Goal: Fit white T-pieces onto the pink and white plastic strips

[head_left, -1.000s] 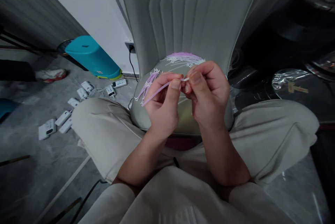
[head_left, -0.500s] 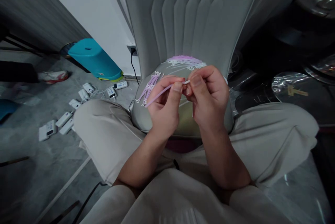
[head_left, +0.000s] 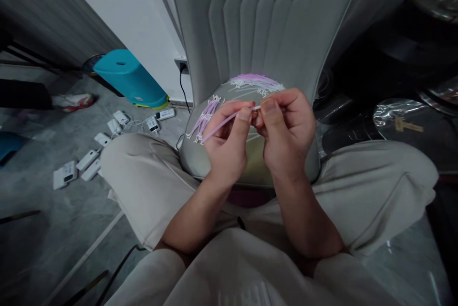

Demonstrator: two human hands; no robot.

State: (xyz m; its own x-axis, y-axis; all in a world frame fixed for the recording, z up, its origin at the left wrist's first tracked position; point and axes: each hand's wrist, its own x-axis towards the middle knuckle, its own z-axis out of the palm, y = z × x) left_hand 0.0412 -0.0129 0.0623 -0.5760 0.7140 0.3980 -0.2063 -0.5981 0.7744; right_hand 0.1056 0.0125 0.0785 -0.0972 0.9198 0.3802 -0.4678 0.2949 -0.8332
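Above the seat of a grey chair (head_left: 193, 158), my left hand (head_left: 229, 151) pinches a thin purple stick (head_left: 219, 127) between thumb and forefinger. Its free end slants down to the left across the fingers. My right hand (head_left: 289, 137) is closed on a small white piece (head_left: 256, 107) at the stick's other end; the fingertips hide most of it. Left of my hands, a bundle of purple sticks with white ends (head_left: 209, 113) lies on the seat. Behind them is a larger pile of purple and white sticks (head_left: 255, 80), partly covered by the right hand.
The chair's tall padded back (head_left: 261, 20) rises beyond the piles. On the floor to the left are several white power banks (head_left: 88, 159) with cables and a blue bin (head_left: 129, 77). Another person's shoe (head_left: 75, 102) shows farther left. Shiny wrapped items (head_left: 400, 115) stand at right.
Both hands stay pinched together at the stick's end, with only a slight shift upward and right. The camera view has moved a little. The piles look the same.
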